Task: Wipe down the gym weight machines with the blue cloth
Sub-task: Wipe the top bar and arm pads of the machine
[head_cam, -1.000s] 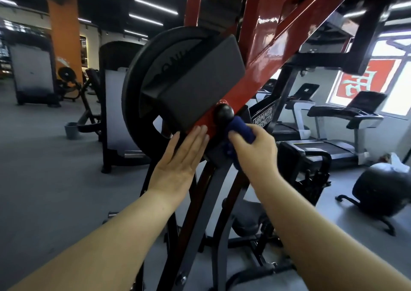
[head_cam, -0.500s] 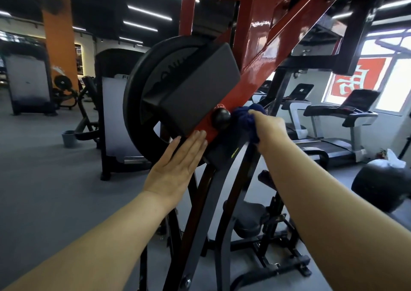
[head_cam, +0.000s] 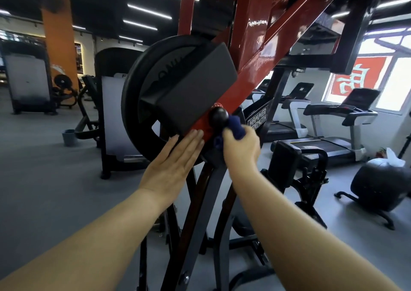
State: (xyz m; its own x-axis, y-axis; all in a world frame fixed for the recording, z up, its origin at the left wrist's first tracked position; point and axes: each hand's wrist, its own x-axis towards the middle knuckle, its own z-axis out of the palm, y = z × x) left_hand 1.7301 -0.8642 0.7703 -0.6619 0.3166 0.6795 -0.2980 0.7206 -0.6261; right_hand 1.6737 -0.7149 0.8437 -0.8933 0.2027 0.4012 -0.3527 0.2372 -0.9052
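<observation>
Wiping around the black knob [head_cam: 219, 115] at the lower end of the red frame arm [head_cam: 264, 52], with the blue cloth [head_cam: 234, 127] bunched in the right hand [head_cam: 241, 149], fingers curled round it and a fold poking out above the knuckles. Held wadded rather than spread, probably to get a firm pad into the tight corner between knob and frame. Pressed just beside the knob, touching or nearly touching it; contact hidden by the cloth itself. Steadying on the other side: left hand [head_cam: 172, 168] laid flat, 4 fingers straight and together, tips resting on the lower edge of the grey block [head_cam: 195, 94] and the red bar below it. Likely placed there to stop the pivoting arm from swinging under the rubbing pressure, since 1 loaded weight plate [head_cam: 144, 94] hangs just behind and would carry momentum. Judging by position, only a small patch of this machine under treatment so far, with the long red diagonal, the black uprights [head_cam: 213, 201] below and the plate face looking unaddressed. Elsewhere in the room: treadmills [head_cam: 347, 121] by the window at right, an orange pillar [head_cam: 59, 45] at left, a small grey bucket [head_cam: 69, 137] on the floor well apart from the hands.
</observation>
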